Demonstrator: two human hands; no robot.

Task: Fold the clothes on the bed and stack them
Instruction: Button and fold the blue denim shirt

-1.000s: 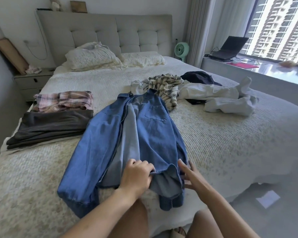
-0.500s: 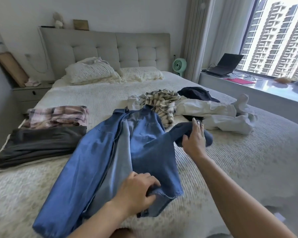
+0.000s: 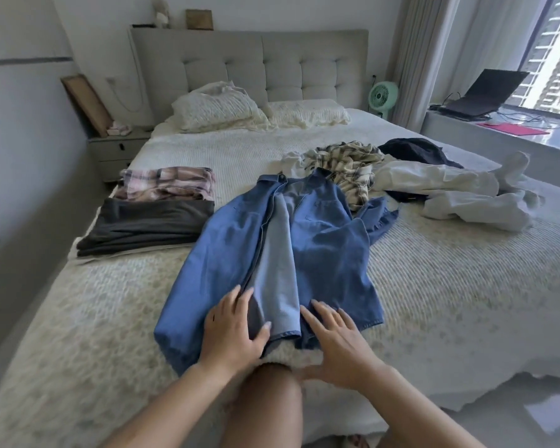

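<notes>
Smoothing denim shirt (image 3: 291,253) flat at bed (image 3: 450,302) centre, I see both hands now flat-fingered on hem: left hand (image 3: 232,331) at 7 o'clock, right hand (image 3: 333,337) at 5. Right sleeve released, now flung toward 2. Shirt spread, ready for folding; folded stack (image 3: 149,211) at 10.

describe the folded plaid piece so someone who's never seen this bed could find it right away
Start at the bed and go to its left edge, level with the nightstand. The pink plaid garment lies folded there, just beyond the folded dark grey garment; the other plaid lies crumpled.
</notes>
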